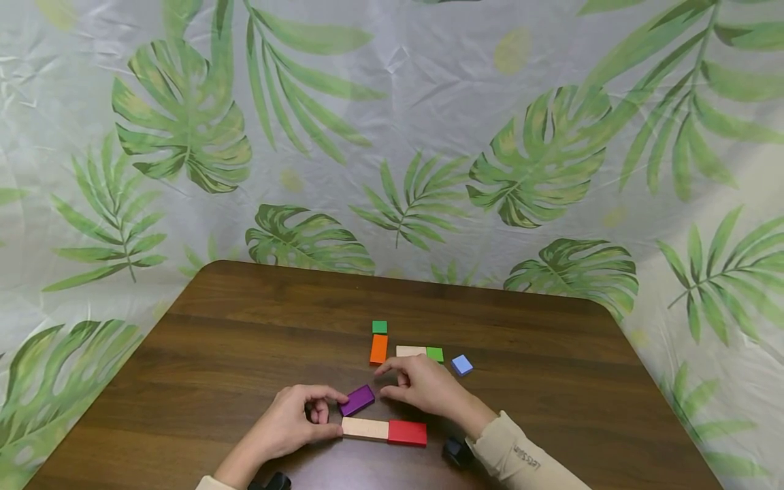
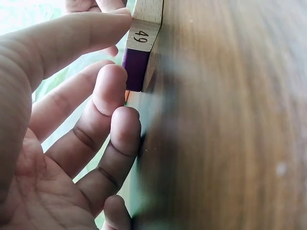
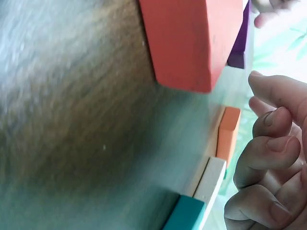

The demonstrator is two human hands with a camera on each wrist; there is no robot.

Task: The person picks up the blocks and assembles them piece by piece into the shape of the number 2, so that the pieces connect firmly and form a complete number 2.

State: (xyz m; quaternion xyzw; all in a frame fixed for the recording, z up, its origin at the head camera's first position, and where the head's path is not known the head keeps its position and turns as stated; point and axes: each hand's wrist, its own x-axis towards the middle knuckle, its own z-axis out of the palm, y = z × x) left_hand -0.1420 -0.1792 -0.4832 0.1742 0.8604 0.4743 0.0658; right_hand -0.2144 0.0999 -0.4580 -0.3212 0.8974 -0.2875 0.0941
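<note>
On the table, my left hand (image 1: 294, 420) touches the left end of a purple block (image 1: 357, 401) with its index finger. Its thumb rests against the left end of a plain wooden block (image 1: 365, 428), marked 49 in the left wrist view. A red block (image 1: 407, 433) lies end to end with that wooden block, while the purple one sits slanted just behind. My right hand (image 1: 425, 386) hovers to the right of the purple block, its fingers loosely bent around nothing. In the right wrist view the red block (image 3: 184, 43) looms close, apart from the fingers.
Behind the right hand lie an orange block (image 1: 379, 349) with a dark green block (image 1: 380, 327) beyond it, and a second wooden block (image 1: 411, 351) beside a light green one (image 1: 435, 354). A blue block (image 1: 462, 365) lies further right. A leaf-patterned sheet (image 1: 429, 136) hangs behind the table.
</note>
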